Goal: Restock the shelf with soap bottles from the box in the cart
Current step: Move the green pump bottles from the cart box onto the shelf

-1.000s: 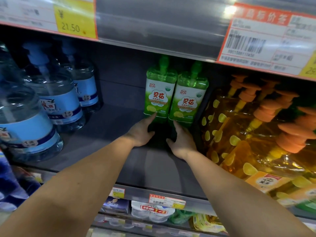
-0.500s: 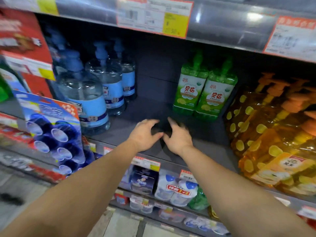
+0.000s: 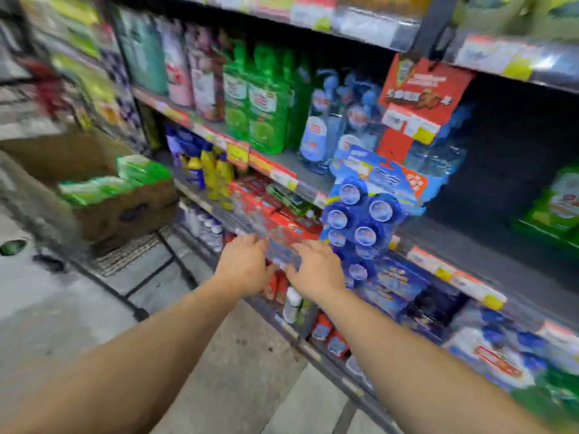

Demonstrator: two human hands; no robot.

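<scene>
The view is blurred by motion. A brown cardboard box (image 3: 125,211) sits in the cart at the left, with green soap bottles (image 3: 103,184) lying in it. Two green soap bottles (image 3: 560,208) stand on the dark shelf (image 3: 488,245) at the far right. My left hand (image 3: 242,266) and my right hand (image 3: 316,272) hang side by side in front of the shelving, both empty with fingers apart, well to the right of the box.
The cart's black wire frame (image 3: 147,264) stands on the grey floor beside the shelving. A hanging pack of blue toilet blocks (image 3: 360,227) and clear blue-labelled bottles (image 3: 332,133) sit just right of my hands. Red boxes (image 3: 275,220) fill the lower shelf.
My hands have pulled back from the two green bottles on the shelf. The view has swung left, bringing the cart and its box into sight.
</scene>
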